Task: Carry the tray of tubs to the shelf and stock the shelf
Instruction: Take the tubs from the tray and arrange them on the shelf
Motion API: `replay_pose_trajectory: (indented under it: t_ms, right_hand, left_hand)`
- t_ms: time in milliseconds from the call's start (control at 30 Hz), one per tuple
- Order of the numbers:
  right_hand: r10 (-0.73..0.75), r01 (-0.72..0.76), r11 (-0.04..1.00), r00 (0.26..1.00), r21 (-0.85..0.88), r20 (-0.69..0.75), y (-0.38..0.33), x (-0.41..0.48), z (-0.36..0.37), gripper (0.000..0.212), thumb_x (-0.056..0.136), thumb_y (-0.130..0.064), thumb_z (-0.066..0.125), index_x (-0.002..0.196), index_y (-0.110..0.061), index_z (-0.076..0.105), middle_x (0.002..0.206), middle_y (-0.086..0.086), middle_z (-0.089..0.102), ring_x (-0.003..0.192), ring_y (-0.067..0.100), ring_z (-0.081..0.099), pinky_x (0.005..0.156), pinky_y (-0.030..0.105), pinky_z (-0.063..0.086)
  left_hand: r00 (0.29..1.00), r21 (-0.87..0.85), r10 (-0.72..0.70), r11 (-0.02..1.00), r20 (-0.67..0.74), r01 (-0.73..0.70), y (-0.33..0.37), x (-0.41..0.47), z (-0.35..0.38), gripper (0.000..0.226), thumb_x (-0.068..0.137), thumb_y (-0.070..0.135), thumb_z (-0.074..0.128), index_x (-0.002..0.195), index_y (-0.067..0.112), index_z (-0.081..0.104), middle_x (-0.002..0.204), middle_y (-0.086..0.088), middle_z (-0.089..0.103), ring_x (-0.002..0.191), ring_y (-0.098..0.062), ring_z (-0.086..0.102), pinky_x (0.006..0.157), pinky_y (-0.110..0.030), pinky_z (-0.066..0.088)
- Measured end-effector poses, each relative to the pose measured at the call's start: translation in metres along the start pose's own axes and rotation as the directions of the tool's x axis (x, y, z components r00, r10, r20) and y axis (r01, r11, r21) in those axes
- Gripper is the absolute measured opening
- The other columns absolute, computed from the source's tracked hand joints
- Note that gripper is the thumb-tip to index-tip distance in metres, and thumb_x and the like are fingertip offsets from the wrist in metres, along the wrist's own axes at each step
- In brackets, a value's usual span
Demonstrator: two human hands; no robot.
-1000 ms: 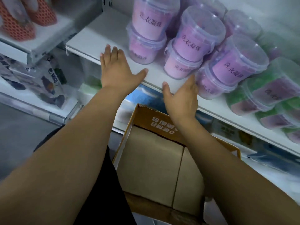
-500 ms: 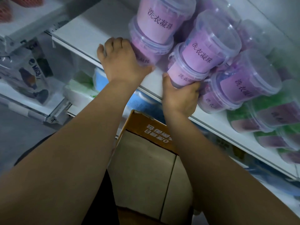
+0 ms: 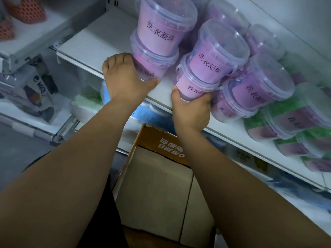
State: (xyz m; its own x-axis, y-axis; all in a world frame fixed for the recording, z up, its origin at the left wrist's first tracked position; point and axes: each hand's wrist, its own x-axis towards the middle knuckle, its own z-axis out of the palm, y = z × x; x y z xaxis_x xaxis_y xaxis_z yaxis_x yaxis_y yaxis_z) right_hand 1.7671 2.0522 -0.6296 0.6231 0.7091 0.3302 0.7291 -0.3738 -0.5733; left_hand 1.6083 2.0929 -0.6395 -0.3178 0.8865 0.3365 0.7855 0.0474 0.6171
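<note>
Pink and purple lidded tubs stand stacked two high on the white shelf (image 3: 100, 40). My left hand (image 3: 123, 77) wraps the bottom tub of the left stack (image 3: 152, 68), which carries a second pink tub (image 3: 161, 31). My right hand (image 3: 191, 110) grips the bottom tub of the middle stack (image 3: 195, 86) at the shelf's front edge, with another tub (image 3: 216, 56) on top of it. Below my arms sits the cardboard tray (image 3: 161, 194), and no tubs show inside it.
More purple tubs (image 3: 258, 86) and green-and-purple tubs (image 3: 293, 120) fill the shelf to the right. The shelf's left part is bare. Lower shelves hold blue packs (image 3: 152, 111) and a printed bag (image 3: 35, 93). Red-patterned items (image 3: 25, 9) sit on the upper left shelf.
Both hands went from resting flat on the shelf edge to closing around the bottom tubs of two stacks. The view has moved closer to the shelf.
</note>
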Motion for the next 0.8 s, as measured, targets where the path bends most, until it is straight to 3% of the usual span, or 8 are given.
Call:
replay_pose_trajectory:
  t_ms: [200,433,800]
  right_hand:
    - [-0.021,0.021,1.0,1.0,0.016,0.013,0.0014,-0.0011,-0.0015,0.085,0.064,-0.076,0.064,0.123,-0.018,0.047,0.112,-0.001,0.065,0.1,0.024,0.065,0.084,0.033,0.054]
    - [-0.034,0.034,0.999,0.999,0.003,0.0,0.0019,-0.0004,0.0011,0.087,0.061,-0.08,0.06,0.121,-0.019,0.049,0.111,-0.002,0.066,0.1,0.024,0.065,0.087,0.04,0.056]
    - [-0.039,0.039,0.999,0.998,0.004,0.039,-0.0005,-0.0016,-0.005,0.083,0.062,-0.079,0.063,0.115,-0.017,0.048,0.108,0.001,0.065,0.1,0.025,0.064,0.085,0.038,0.054]
  left_hand:
    - [0.999,-0.019,0.037,0.999,0.006,-0.037,-0.0026,-0.0018,-0.0038,0.074,0.065,0.073,0.068,0.104,0.011,0.059,0.113,-0.007,0.064,0.115,-0.03,0.054,0.105,-0.037,0.033]
    - [0.999,-0.009,0.031,0.999,-0.019,-0.031,-0.0013,-0.0017,-0.0019,0.076,0.066,0.072,0.07,0.108,0.01,0.059,0.116,-0.007,0.063,0.117,-0.029,0.053,0.105,-0.038,0.033]
    - [0.999,0.01,-0.002,1.0,0.033,0.001,0.0017,0.0013,-0.0056,0.08,0.064,0.069,0.075,0.112,0.008,0.058,0.12,-0.01,0.061,0.122,-0.031,0.05,0.108,-0.04,0.032]
